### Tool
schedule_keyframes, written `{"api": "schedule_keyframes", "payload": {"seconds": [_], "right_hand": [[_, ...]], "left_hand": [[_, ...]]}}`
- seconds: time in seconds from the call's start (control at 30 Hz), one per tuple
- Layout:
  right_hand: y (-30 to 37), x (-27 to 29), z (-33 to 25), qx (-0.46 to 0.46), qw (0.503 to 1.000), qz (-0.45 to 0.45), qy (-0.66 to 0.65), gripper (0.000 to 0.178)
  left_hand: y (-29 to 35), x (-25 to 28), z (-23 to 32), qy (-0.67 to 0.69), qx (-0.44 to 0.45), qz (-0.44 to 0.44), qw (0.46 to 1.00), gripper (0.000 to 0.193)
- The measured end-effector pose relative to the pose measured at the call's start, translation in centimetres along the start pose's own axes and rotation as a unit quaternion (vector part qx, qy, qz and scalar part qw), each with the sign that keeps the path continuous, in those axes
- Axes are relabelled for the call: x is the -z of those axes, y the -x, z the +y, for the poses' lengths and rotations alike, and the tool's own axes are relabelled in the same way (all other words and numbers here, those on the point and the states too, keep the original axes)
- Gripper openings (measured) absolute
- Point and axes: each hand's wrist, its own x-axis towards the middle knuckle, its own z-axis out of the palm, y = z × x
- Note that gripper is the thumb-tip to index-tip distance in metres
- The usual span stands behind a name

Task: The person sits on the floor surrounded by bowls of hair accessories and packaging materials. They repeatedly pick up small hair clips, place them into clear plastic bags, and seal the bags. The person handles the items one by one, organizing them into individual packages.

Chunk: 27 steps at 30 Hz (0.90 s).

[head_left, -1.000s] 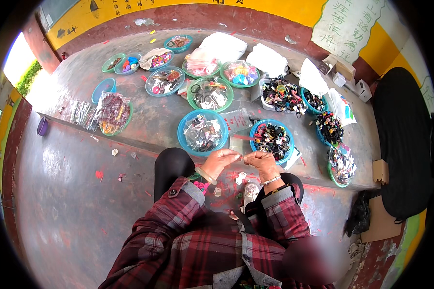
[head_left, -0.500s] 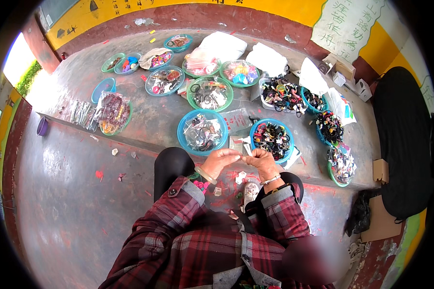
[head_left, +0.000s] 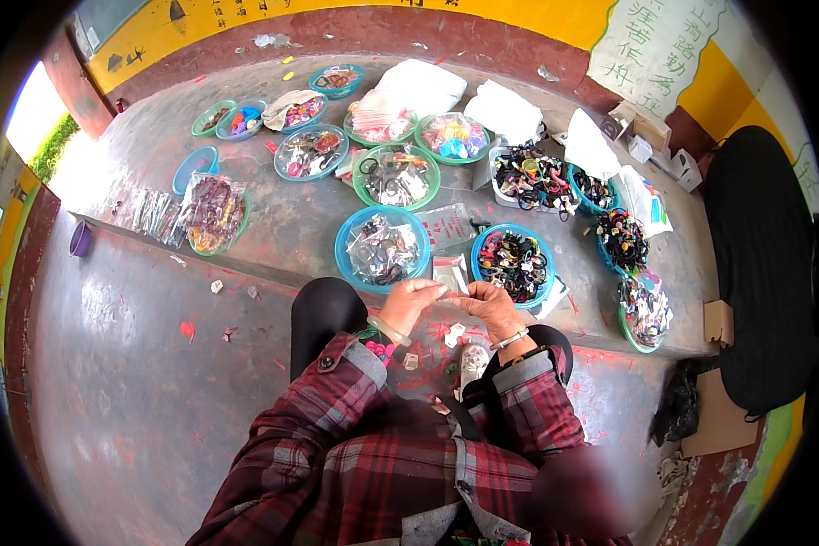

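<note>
One tiny piece [head_left: 449, 294], details indistinct

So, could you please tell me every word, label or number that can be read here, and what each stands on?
I won't copy wording, but writing shows here:
Pale wall panel: columns of dark characters.
Yellow wall band: dark characters, some cut by the upper edge.
Clear plastic bag: red print, too small to read.

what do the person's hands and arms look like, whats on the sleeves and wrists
The left hand and right hand are ungloved. The plaid sleeves mix dark red, black and grey, ending in grey cuffs; a dark button shows on the left. A pale bangle circles the left wrist, a silvery bracelet the right.
</note>
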Motion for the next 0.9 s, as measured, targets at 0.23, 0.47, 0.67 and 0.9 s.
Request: {"api": "schedule_keyframes", "payload": {"seconds": [0.23, 0.47, 0.67, 0.9], "right_hand": [[-0.2, 0.4, 0.3, -0.024, 0.995, -0.013, 0.096, 0.016], [0.0, 0.1, 0.1, -0.035, 0.994, -0.017, 0.106, 0.019], [-0.5, 0.4, 0.9, -0.017, 0.994, 0.005, 0.105, 0.015], [-0.5, 0.6, 1.2, 0.018, 0.997, 0.016, 0.073, 0.012]], "left_hand": [[-0.3, 0.5, -0.5, -0.003, -0.013, 0.049, 0.999, 0.013], [-0.4, 0.7, -0.8, 0.003, -0.023, 0.068, 0.997, 0.01], [-0.1, 0.0, -0.2, 0.053, 0.027, 0.04, 0.997, 0.014], [-0.1, 0.4, -0.7, -0.01, 0.043, -0.061, 0.997, 0.021]]}}
